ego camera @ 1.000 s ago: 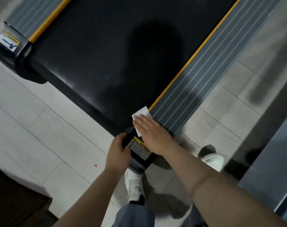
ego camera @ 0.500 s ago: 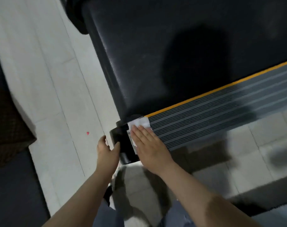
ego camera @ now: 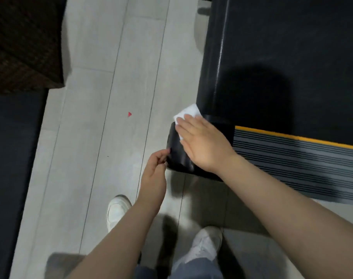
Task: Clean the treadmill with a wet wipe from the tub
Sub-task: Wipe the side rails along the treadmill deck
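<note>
Head view: the right hand (ego camera: pixel 203 144) lies flat, fingers (ego camera: pixel 186 125) straight and together, pressing a folded white wet wipe (ego camera: pixel 188 113) onto the black end cap (ego camera: pixel 176 156) at the rear corner of the treadmill (ego camera: pixel 292 47). Part of the wipe juts out past the fingertips, over the cap's edge toward the tiled floor (ego camera: pixel 115 77). The left hand (ego camera: pixel 154 174) hovers just beside the cap, fingers loosely curled, holding nothing; its fingertips look close to the cap's side, though contact cannot be told. The grey ribbed side rail (ego camera: pixel 296 166) with its yellow strip (ego camera: pixel 292 136) runs off to the right, the black belt above it. The tub is not in view.

Judging from this, wiping is under way at one corner; the rail, the belt edges and the rest of the frame appear to remain.
</note>
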